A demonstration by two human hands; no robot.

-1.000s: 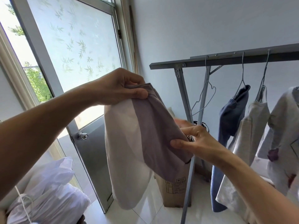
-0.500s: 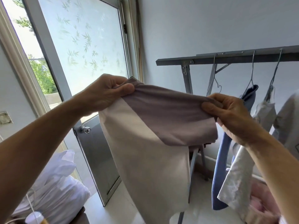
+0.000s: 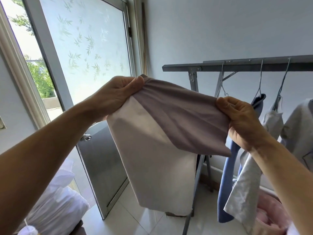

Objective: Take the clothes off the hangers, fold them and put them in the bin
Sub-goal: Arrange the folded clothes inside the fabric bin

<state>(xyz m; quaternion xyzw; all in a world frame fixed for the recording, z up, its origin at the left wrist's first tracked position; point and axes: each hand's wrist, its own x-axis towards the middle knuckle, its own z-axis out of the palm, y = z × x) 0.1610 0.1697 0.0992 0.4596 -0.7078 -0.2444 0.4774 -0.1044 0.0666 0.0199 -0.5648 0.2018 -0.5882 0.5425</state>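
The left hand is pinching one top corner of a mauve-and-cream garment, thumb pressing over curled fingers. The garment is hanging in the air, off its hanger, with its top edge stretching across to the right hand, which is gripping the opposite corner. Further right, a metal rack is carrying an empty wire hanger, a blue garment and a pale one. Folding seems to be starting. The next move is likely bringing the corners together evenly, then lowering the garment toward the pink bin, low right.
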